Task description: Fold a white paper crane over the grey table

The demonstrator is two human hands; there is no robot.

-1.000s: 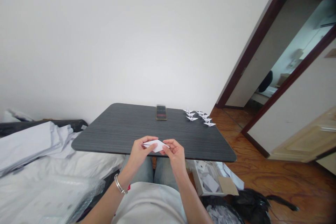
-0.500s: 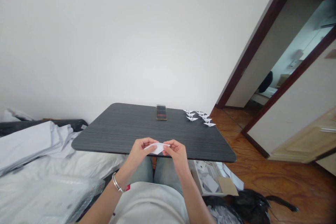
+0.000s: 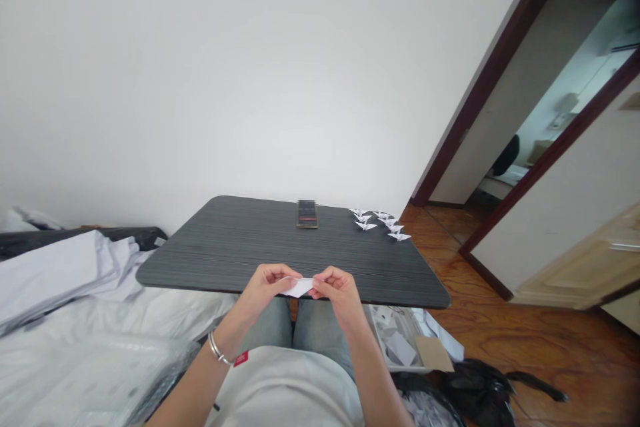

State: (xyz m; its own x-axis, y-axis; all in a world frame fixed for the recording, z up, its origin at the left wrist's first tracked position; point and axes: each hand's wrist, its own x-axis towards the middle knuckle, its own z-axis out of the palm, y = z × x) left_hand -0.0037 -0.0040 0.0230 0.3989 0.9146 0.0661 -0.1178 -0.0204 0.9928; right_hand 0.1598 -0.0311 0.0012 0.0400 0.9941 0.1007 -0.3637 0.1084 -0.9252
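Observation:
Between my hands, over the near edge of the dark table [image 3: 235,240], is a small piece of folded white paper [image 3: 300,288]. My left hand [image 3: 267,285] pinches its left end between thumb and fingers. Its right end is gripped by my right hand [image 3: 336,285] in the same way. The paper's lower edge comes to a point, and its two ends are hidden by my fingers. Several white paper cranes [image 3: 367,226] stand in two rows at the table's far right.
A phone [image 3: 307,214] lies at the table's back edge. White paper sheets [image 3: 55,273] are stacked on the left. Below the table's right side sit a box of paper scraps [image 3: 400,347] and a black bag [image 3: 475,387] on the wooden floor.
The folded paper looks narrower, with its upper edge now straight rather than arched. Both hands still hold its ends and have hardly shifted.

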